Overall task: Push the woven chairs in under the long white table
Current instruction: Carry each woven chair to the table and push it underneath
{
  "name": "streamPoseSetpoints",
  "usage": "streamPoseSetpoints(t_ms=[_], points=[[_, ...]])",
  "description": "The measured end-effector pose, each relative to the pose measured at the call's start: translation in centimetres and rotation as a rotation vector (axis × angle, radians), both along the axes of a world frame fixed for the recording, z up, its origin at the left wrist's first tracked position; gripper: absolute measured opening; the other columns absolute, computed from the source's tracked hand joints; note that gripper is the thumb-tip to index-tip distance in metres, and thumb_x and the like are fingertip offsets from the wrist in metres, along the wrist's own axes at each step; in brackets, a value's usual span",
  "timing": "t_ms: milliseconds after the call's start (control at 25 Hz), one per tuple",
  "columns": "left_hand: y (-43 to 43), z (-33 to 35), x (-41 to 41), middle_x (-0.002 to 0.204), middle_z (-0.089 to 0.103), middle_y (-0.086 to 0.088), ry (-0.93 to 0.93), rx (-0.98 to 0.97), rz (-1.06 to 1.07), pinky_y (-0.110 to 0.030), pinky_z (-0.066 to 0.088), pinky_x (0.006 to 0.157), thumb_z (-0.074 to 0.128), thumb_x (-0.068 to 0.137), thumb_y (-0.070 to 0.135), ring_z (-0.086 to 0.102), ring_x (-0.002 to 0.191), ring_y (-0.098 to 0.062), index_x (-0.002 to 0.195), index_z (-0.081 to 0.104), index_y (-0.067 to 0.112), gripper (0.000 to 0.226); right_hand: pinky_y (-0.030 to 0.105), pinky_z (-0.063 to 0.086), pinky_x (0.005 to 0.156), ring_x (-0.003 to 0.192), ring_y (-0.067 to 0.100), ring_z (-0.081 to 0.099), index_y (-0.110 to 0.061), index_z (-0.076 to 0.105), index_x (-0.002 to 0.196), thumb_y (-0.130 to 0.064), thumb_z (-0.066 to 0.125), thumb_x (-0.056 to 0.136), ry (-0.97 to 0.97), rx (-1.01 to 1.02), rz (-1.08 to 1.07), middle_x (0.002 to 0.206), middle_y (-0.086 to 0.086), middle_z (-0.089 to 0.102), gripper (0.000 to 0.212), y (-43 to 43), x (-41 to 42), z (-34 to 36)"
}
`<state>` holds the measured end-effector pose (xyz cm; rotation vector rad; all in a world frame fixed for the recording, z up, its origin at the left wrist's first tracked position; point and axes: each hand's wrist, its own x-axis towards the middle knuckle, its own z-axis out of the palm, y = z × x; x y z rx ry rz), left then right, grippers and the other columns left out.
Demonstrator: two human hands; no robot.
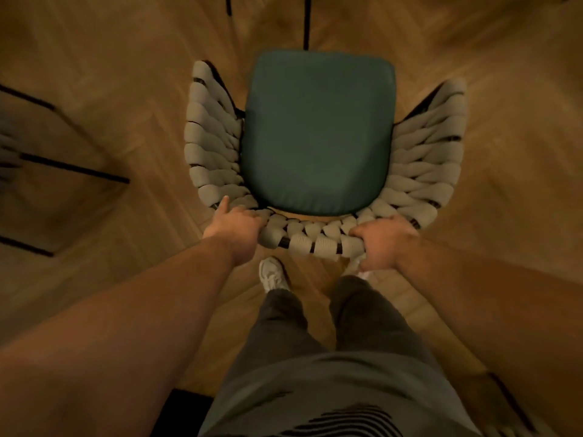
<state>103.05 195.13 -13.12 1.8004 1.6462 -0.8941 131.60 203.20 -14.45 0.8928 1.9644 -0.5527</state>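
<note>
Grey shirt [331, 383] fills lower frame. Count: two hands, one woven chair [310, 238] fully seen, one green seat cushion [317, 134], one white shoe [273, 274]. Second chair [19, 152] at left edge blurred, cut off; only dark legs legible. Other foot mostly hidden behind right hand [383, 244]. Woven chair stands on wood floor [94, 74] directly ahead, backrest nearest. Left hand [235, 230] grips backrest's left end, fingers curled over weave, one digit extended. Right hand's fingers wrap right end.

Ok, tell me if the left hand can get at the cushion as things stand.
Probably yes. The left hand grips the chair back right beside the cushion, and nothing lies between them; it must let go first.
</note>
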Motion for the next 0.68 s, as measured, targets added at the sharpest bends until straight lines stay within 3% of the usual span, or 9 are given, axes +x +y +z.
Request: streamPoseSetpoints(t_ms=[120,280,480,560,680], points=[[1.7,-1.5,-1.2,0.158,0.046,0.002,0.087,0.001,-0.093,-0.061,0.003,0.128,0.051,0.098,0.022,0.035,0.150,-0.025,0.156,0.041,0.032,0.059,0.047,0.041,0.107,0.126,0.025,0.060,-0.042,0.047,0.148,-0.053,0.067,0.086,-0.062,0.057,0.017,0.141,-0.006,0.063,0.066,0.2,-0.1,-0.5],[2.9,-2.1,-1.7,0.145,0.059,0.005,0.114,-0.064,-0.205,-0.055,0.009,0.129,0.052,0.098,0.021,0.048,0.140,-0.022,0.144,0.052,0.038,0.050,0.051,0.042,0.106,0.121,0.027,0.061,-0.043,0.052,0.142,-0.032,0.058,0.095,-0.069,0.104,0.007,0.132,-0.002,0.066,0.048,0.1,-0.3,-0.9],[3.3,-0.9,-2.3,0.131,0.066,0.005,0.104,-0.022,-0.290,-0.040,0.039,0.111,0.054,0.098,0.020,0.060,0.123,-0.022,0.135,0.056,0.041,0.043,0.050,0.038,0.108,0.117,0.026,0.063,-0.038,0.059,0.138,-0.029,0.059,0.099,-0.062,0.171,-0.065,0.126,0.000,0.068,0.040,-1.1,-0.9,-0.4],[4.5,-0.4,-3.2,0.129,0.067,0.003,0.091,-0.011,-0.356,-0.037,0.044,0.100,0.053,0.099,0.020,0.062,0.121,-0.023,0.132,0.058,0.039,0.038,0.049,0.038,0.106,0.117,0.026,0.063,-0.038,0.061,0.137,-0.028,0.060,0.099,-0.058,0.180,-0.132,0.126,0.000,0.068,0.039,-1.9,-1.7,-0.2],[7.3,-0.1,-5.1,0.130,0.067,0.001,0.101,-0.035,-0.509,-0.038,0.046,0.097,0.052,0.098,0.016,0.063,0.121,-0.026,0.134,0.058,0.037,0.042,0.048,0.039,0.109,0.119,0.026,0.061,-0.042,0.059,0.138,-0.028,0.060,0.099,-0.054,0.157,-0.291,0.127,-0.001,0.067,0.041,-3.7,-3.5,-0.1]])
